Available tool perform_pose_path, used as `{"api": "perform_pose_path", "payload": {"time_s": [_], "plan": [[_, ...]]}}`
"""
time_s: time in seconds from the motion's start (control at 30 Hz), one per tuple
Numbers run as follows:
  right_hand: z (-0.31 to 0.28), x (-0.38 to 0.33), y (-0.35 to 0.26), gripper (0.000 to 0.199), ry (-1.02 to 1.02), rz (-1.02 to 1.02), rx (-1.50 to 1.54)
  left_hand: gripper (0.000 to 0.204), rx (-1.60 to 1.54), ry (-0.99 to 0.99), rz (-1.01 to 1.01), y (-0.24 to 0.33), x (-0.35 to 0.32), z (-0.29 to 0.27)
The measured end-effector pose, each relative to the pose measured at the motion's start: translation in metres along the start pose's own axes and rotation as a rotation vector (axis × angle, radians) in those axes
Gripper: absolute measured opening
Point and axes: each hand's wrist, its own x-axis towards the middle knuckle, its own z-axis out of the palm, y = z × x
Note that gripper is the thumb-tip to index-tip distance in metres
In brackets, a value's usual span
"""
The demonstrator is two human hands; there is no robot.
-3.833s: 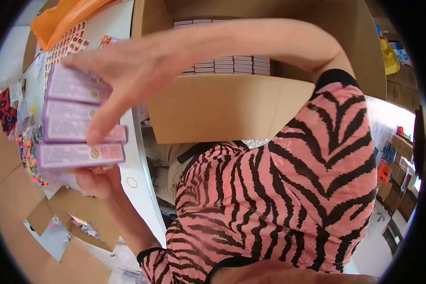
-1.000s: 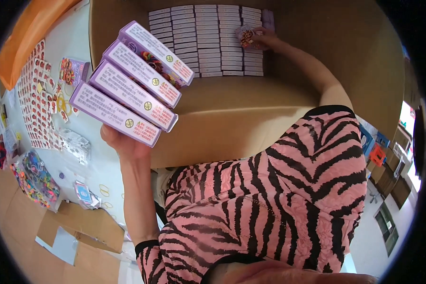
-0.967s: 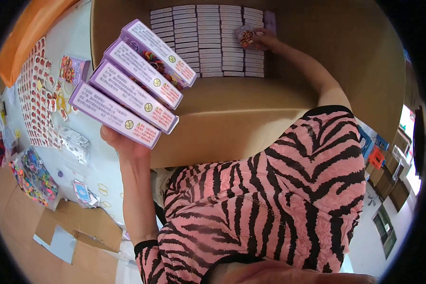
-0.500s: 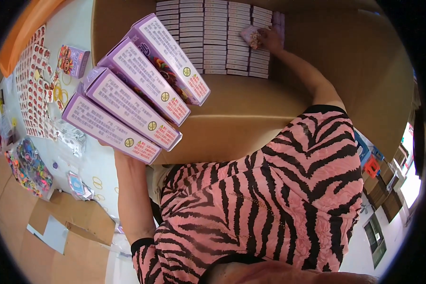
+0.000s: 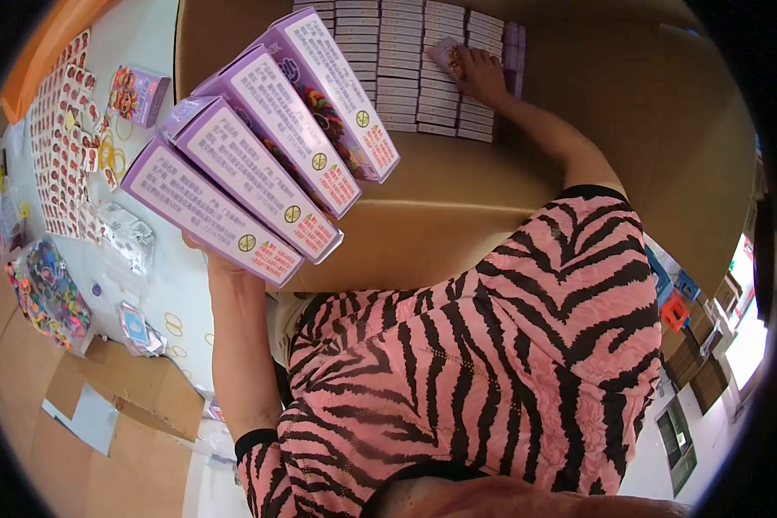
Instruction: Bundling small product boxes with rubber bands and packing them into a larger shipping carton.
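A fan of several purple cartons (image 5: pixel 224 207) with white printed sides is held up by my left hand (image 5: pixel 205 249), which is closed on them from below and mostly hidden behind them. Inside a large cardboard box (image 5: pixel 466 186), my right hand (image 5: pixel 482 76) reaches over tightly packed rows of the same small cartons (image 5: pixel 398 91). Its fingers are closed on one purple carton (image 5: pixel 445 57), lying flat face up on top of the rows. My fingertips there are partly hidden.
To the left, a pale table (image 5: pixel 160 302) bears sticker sheets (image 5: pixel 59 147), an upright purple carton (image 5: pixel 136 95), rubber bands (image 5: pixel 173 325) and silvery packets (image 5: pixel 128 237). A clear bag of colourful bits (image 5: pixel 47 293) lies at its edge. An opened cardboard box (image 5: pixel 138 388) stands below.
My right hand has moved a little left across the packed rows with the single carton. The cartons in my left hand have shifted slightly right and up in view.
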Motion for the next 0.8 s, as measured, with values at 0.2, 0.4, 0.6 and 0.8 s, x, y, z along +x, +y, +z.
{"api": "perform_pose_path", "payload": {"time_s": [0.2,0.4,0.6,0.8], "plan": [[0.002,0.025,0.024,0.057,0.017,0.025,0.32,0.075,0.601,-0.423,0.083,0.011,0.024,-0.035],[-0.036,0.016,0.127,0.044,-0.042,-0.423,0.343,0.072,0.602,-0.434,0.06,0.025,0.037,-0.064],[-0.041,-0.008,0.122,0.022,-0.504,-0.388,0.114,0.067,0.636,-0.448,0.027,0.016,0.033,-0.042],[0.01,-0.02,0.112,0.02,-0.644,-0.062,0.38,0.064,0.594,-0.322,0.047,0.021,0.026,-0.041]]}}
